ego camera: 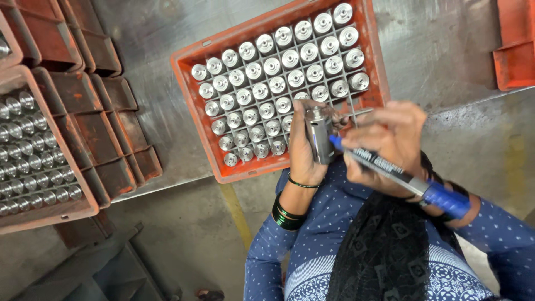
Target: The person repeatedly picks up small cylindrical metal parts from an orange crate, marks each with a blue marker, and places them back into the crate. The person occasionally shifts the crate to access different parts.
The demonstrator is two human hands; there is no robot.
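- My left hand is wrapped around a short, shiny steel cylinder with a stepped top; my fingers are closed on its body and it stands roughly upright, just over the near edge of the crate.
- My right hand pinches a marker pen with a black barrel and a blue cap on its back end; my fingers are tight round the barrel near the front.
- The pen's blue tip touches the side of the steel cylinder, about halfway down.
- The pen slants away from the tip toward my right forearm, with the blue cap lying over my wrist.
- Just beyond my hands sits a red plastic crate with a grid divider on a grey metal tabletop.
- The crate holds rows of matching polished steel cylinders, each upright in its own cell; a few cells near my hands show no part.
- To my left, a second reddish crate filled with the same steel parts sits well apart, beside stacked rust-red bins.
- Dark green bangles ring my left wrist, above my blue dotted sleeve.
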